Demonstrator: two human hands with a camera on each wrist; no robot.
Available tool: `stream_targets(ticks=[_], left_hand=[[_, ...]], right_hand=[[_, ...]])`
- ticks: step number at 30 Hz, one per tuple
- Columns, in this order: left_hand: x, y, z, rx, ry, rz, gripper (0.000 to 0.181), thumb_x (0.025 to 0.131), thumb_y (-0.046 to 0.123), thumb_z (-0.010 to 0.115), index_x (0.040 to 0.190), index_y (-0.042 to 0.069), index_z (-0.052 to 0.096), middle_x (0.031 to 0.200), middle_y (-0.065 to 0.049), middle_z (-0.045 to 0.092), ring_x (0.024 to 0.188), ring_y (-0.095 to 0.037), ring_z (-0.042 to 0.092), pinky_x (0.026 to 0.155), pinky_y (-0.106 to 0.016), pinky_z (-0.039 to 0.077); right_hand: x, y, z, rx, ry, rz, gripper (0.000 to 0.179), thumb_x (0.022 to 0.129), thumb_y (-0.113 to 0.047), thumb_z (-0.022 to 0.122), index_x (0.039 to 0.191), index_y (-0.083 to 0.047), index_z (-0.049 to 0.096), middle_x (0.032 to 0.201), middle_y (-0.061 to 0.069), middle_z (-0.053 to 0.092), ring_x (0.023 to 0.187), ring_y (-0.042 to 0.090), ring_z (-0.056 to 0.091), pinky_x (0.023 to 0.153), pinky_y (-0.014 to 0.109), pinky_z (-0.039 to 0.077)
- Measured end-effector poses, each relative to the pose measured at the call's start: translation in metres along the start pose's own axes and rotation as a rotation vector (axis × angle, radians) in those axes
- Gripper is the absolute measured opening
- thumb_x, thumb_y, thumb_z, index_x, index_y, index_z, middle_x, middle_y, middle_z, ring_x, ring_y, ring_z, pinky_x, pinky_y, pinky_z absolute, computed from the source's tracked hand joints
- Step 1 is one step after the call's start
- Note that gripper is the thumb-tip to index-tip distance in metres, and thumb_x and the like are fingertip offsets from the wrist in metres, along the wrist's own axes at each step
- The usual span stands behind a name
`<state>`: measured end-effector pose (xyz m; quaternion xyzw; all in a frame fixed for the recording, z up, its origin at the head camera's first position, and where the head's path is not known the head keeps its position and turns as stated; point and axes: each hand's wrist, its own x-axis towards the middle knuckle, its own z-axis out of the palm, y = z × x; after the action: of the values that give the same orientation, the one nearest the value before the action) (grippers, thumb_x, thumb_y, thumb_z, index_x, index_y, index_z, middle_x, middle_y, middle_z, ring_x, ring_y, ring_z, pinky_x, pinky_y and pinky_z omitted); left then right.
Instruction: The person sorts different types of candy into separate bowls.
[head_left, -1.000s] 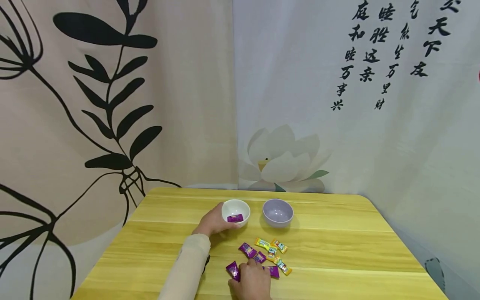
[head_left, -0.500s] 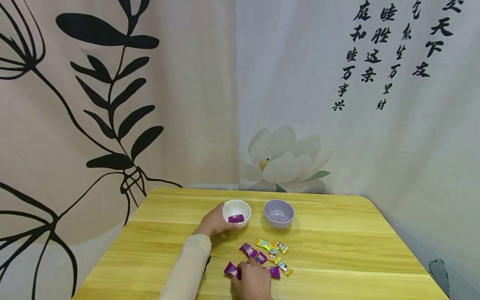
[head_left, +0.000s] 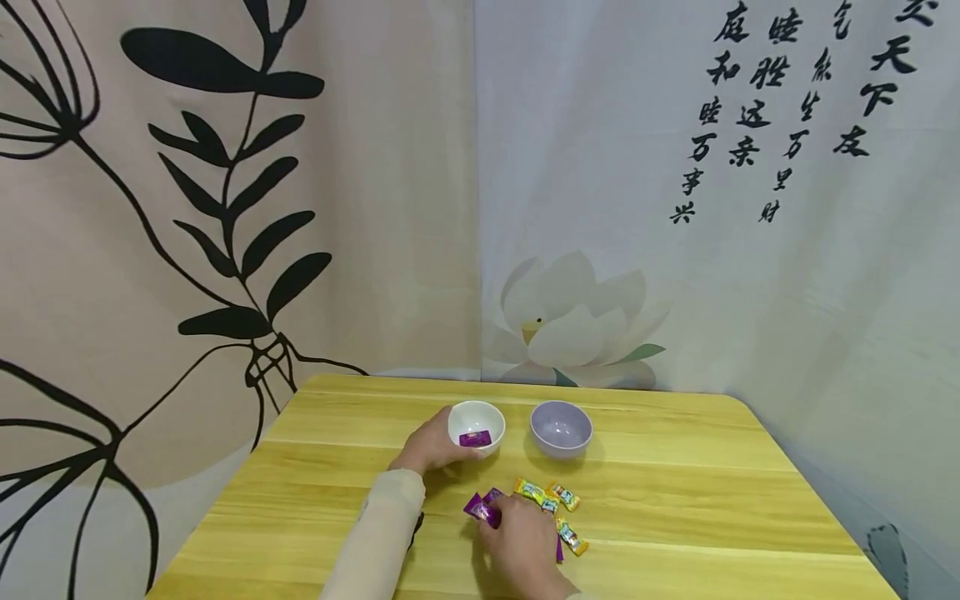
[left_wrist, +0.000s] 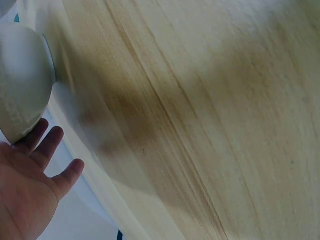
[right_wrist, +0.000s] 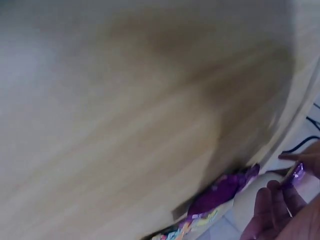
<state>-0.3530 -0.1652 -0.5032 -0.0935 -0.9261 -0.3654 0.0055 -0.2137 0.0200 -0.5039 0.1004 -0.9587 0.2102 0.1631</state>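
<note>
My left hand [head_left: 431,442] holds the white bowl [head_left: 491,417] from its left side, thumb along the near rim; one purple-wrapped candy [head_left: 475,438] lies inside. In the left wrist view, fingers of the left hand [left_wrist: 30,185] rest against the bowl's outer wall. My right hand [head_left: 528,537] pinches another purple-wrapped candy [head_left: 480,508] between thumb and fingers, over the candies on the table. The right wrist view shows this pinched candy [right_wrist: 296,172] as a shiny purple edge at the fingertips. Purple candies [right_wrist: 220,192] lie below, mostly hidden by the hand in the head view.
A lilac bowl [head_left: 562,429] stands right of the white one. Several yellow-wrapped candies [head_left: 572,537] lie just right of my right hand on the wooden table [head_left: 690,483]. Behind the table's far edge hangs a printed curtain [head_left: 405,208].
My right hand has picked up a purple candy from the near left of the pile and moved forward with it. The left hand stays on the white bowl. The head view shifts slightly.
</note>
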Motion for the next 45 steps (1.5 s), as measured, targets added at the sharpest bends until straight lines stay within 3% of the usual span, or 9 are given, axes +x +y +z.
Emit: stream_targets(ticks=[8,19,26,33,39,45], left_hand=[[0.000,0.000,0.003,0.006,-0.003,-0.002,0.099,0.064,0.050,0.091,0.140,0.006,0.045,0.123,-0.008,0.061,0.110,-0.027,0.059,0.097,-0.049,0.047],[0.000,0.001,0.001,0.024,0.006,-0.006,0.101,0.064,0.052,0.090,0.142,0.006,0.045,0.125,-0.010,0.061,0.113,-0.029,0.059,0.098,-0.051,0.046],[0.002,-0.003,-0.001,0.025,0.010,0.029,0.099,0.064,0.050,0.091,0.141,0.007,0.046,0.125,-0.009,0.061,0.111,-0.028,0.059,0.097,-0.050,0.047],[0.001,-0.002,-0.003,0.011,0.000,0.047,0.094,0.066,0.045,0.092,0.139,0.005,0.048,0.122,-0.009,0.062,0.109,-0.028,0.060,0.095,-0.051,0.048],[0.003,-0.002,-0.002,0.015,-0.010,0.046,0.093,0.066,0.047,0.091,0.138,0.006,0.048,0.121,-0.008,0.062,0.106,-0.025,0.059,0.093,-0.048,0.049],[0.003,-0.002,-0.001,0.009,-0.013,0.052,0.089,0.068,0.046,0.090,0.136,0.006,0.048,0.117,-0.009,0.062,0.101,-0.025,0.059,0.090,-0.047,0.049]], right_hand=[[0.016,0.013,-0.007,0.038,0.084,0.027,0.017,0.073,-0.031,0.082,0.081,-0.017,0.075,0.069,-0.006,0.059,0.063,0.016,0.059,0.051,0.036,0.043],[0.046,0.026,-0.015,0.104,0.045,0.134,0.022,0.077,-0.029,0.080,0.091,-0.013,0.077,0.080,0.000,0.068,0.071,0.019,0.064,0.057,0.039,0.049],[0.064,0.026,-0.015,0.127,0.040,0.126,0.021,0.079,-0.028,0.078,0.093,-0.013,0.077,0.080,0.000,0.069,0.069,0.018,0.063,0.059,0.039,0.050],[0.085,0.024,-0.011,0.167,0.026,0.103,0.022,0.083,-0.029,0.077,0.094,-0.010,0.076,0.072,-0.003,0.064,0.061,0.013,0.053,0.056,0.035,0.046],[0.106,0.021,-0.005,0.174,0.004,0.141,0.024,0.084,-0.032,0.075,0.096,-0.012,0.076,0.082,0.000,0.070,0.069,0.016,0.059,0.064,0.039,0.050],[0.122,0.016,0.006,0.151,0.027,0.108,0.023,0.084,-0.032,0.075,0.095,-0.012,0.077,0.086,0.003,0.072,0.077,0.024,0.066,0.065,0.042,0.052]])
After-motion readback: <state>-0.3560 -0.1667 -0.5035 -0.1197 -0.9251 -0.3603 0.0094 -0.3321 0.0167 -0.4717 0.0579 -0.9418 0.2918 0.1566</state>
